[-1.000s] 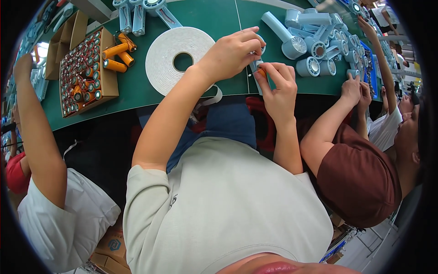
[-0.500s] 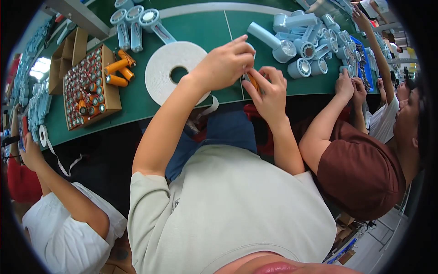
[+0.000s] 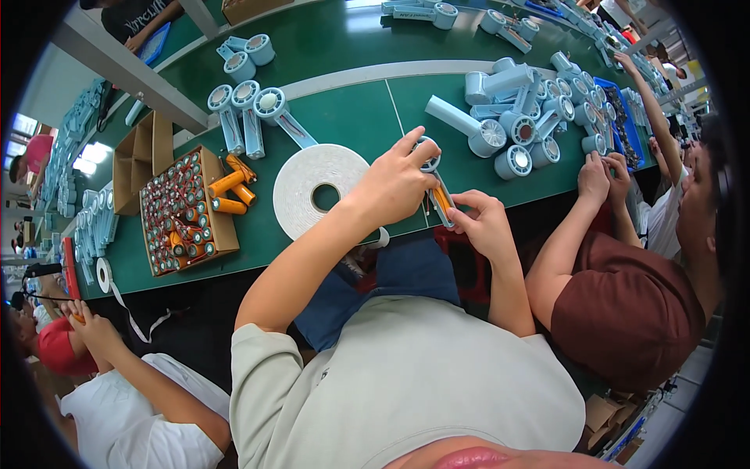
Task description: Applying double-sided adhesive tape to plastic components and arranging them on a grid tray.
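Both hands hold a light blue handheld fan casing (image 3: 448, 222) above the front edge of the green table. An orange cylindrical battery (image 3: 442, 197) with wires lies in its open handle. My left hand (image 3: 400, 178) grips the casing near its round head, one finger stretched past it. With thumb and fingers, my right hand (image 3: 483, 222) pinches the handle's lower end. Just left of my left hand a large roll of white tape (image 3: 295, 191) lies flat, its loose end hanging over the edge.
A cardboard box (image 3: 225, 248) full of orange batteries stands to the left, with several loose batteries (image 3: 228, 184) beside it. Fan casings (image 3: 269, 105) lie behind the roll, and a pile of fan casings (image 3: 519, 125) sits at right. People work close on both sides.
The view has shifted, showing more of the table's far side. The casing has turned so its open handle and battery show; my right hand has moved to the handle's lower end.
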### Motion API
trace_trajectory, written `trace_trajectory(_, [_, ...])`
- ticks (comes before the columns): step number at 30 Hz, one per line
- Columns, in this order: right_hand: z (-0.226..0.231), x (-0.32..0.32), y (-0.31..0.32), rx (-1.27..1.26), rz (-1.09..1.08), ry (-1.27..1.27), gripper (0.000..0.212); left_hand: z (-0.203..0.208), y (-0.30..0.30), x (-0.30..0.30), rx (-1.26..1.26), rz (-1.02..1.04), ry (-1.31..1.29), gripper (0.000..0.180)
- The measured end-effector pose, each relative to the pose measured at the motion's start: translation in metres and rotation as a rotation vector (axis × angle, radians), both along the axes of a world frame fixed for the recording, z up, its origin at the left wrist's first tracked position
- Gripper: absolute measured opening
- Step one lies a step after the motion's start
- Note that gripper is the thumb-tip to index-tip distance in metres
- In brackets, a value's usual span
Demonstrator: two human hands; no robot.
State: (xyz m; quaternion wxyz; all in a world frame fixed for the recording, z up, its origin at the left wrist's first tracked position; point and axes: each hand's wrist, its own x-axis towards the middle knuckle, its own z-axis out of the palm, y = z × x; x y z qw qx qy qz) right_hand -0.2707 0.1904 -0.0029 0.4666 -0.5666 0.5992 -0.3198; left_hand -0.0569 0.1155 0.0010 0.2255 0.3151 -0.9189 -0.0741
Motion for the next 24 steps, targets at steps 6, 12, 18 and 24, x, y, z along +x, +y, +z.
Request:
trace_trajectory(6, [-0.008,0.041,-0.030,-0.552,0.156,0.475,0.030,0.016,0.011,0.030,-0.068,0.094,0.038,0.035])
trace_trajectory(12, [0.010,0.105,-0.184,-0.617,0.051,0.719,0.030,0.047,0.049,0.093,0.079,0.281,0.384,0.029])
trace_trajectory(18, [-0.002,0.154,-0.349,-0.558,0.200,0.766,0.044,0.038,0.066,0.122,0.125,0.331,0.110,0.036])
trace_trajectory(24, [0.038,0.095,-0.449,-0.513,0.232,1.254,0.037,0.044,0.076,0.127,0.334,0.359,-0.111,0.073])
